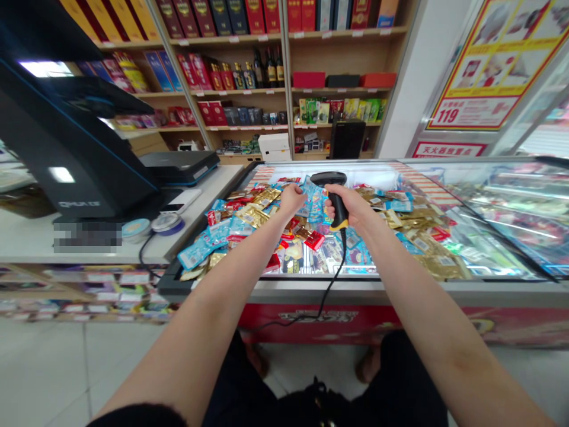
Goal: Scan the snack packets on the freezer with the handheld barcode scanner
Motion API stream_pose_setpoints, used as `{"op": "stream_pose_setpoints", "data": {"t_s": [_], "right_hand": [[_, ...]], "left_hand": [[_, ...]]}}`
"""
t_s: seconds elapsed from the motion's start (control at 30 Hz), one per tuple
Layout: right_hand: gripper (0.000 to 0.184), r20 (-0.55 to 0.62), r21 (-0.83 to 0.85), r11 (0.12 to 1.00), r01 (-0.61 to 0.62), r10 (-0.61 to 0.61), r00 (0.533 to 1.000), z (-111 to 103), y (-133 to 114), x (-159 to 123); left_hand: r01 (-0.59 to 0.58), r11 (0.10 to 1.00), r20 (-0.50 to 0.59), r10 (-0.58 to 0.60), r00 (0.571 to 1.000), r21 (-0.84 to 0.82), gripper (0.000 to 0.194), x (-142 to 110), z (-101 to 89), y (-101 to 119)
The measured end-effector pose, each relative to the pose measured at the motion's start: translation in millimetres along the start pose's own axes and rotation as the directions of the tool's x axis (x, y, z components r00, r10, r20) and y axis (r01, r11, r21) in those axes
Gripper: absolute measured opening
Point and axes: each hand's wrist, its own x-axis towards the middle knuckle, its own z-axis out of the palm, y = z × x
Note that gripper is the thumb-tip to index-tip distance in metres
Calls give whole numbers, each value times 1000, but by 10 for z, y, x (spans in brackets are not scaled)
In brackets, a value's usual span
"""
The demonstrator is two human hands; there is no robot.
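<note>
My right hand (pixel 342 203) is wrapped round the handle of a black barcode scanner (pixel 328 178) with a yellow-tipped base, held over the glass top of a chest freezer (pixel 284 284). Just left of it, my left hand (pixel 292 200) pinches a light blue snack packet (pixel 315 200) in front of the scanner head. Beneath both hands lie heaps of small packets: blue ones (pixel 200 249), gold ones (pixel 255 214) and red ones (pixel 313 239). A black cable (pixel 334 279) runs down from the scanner across the freezer's front edge.
At the left, a counter (pixel 133 252) carries a black checkout machine (pixel 84 154), a white phone-like device (pixel 181 200) and two round tubs (pixel 168 223). Shelves (pixel 231 41) with boxes and bottles stand behind the freezer. A sliding-lid edge (pixel 480 213) crosses the freezer at the right.
</note>
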Motion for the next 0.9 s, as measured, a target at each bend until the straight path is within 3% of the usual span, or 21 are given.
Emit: {"op": "stream_pose_setpoints", "data": {"t_s": [0.33,0.53,0.73,0.9], "right_hand": [[24,-7,-15,1000,-23,23,1000,9,10,2],[24,-72,36,999,-3,6,997,-137,28,52],[20,-196,22,997,68,-62,979,-484,-142,-33],[15,-339,-46,976,213,-215,916,-886,-409,-129]], "left_hand": [[-5,998,16,6,1000,-55,23,40,27,-94],[42,994,38,-38,999,-102,25,23,84,-27],[112,935,145,-66,987,-337,36,-37,342,351],[234,801,380,-9,925,-551,34,-114,771,814]]}}
